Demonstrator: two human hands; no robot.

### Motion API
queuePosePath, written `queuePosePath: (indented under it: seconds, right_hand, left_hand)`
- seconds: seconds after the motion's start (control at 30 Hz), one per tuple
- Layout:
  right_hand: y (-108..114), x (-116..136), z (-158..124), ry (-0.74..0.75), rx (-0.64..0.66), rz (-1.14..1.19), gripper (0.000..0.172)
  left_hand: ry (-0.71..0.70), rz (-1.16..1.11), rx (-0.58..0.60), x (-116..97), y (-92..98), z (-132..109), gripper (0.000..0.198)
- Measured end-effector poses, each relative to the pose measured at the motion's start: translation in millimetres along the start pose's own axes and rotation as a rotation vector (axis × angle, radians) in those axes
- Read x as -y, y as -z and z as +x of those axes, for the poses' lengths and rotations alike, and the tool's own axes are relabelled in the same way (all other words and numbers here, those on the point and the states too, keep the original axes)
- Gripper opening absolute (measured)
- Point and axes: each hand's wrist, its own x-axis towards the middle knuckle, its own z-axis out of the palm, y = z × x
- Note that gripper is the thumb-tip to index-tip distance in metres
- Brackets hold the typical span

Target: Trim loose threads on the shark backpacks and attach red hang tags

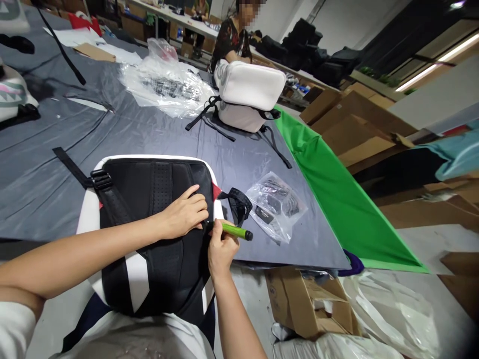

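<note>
A black backpack with white edging (134,187) lies back side up at the table's near edge, partly over my lap. My left hand (186,212) rests on its back panel near the right side, fingers bent against the black fabric; what they may pinch is hidden. Just right of it, my right hand (222,247) grips a green pen-like tool (235,231), its dark end pointing right and its other end at the bag's right edge. A black buckled strap (102,180) crosses the bag's upper left, and another strap (239,204) loops out at the right.
A clear bag of small parts (277,207) lies right of the backpack. Farther back are a white bag (254,87), plastic wrapping (168,87) and a person (230,40). Green cloth (329,174) edges the table; an open carton (299,304) stands below.
</note>
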Motion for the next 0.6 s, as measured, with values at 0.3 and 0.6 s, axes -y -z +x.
queuePosePath:
  seconds: [0.3,0.6]
  right_hand:
    - [3.7,2.7,2.2,-0.004,0.052,0.004,0.038]
    - [8.0,4.4,8.5,-0.08,0.097,0.023,0.049]
  left_hand:
    - [-0.01,0.049,0.005,0.1,0.1,0.5,0.019]
    - [-0.037,0.087,0.006,1.4,2.8,1.6,0.024]
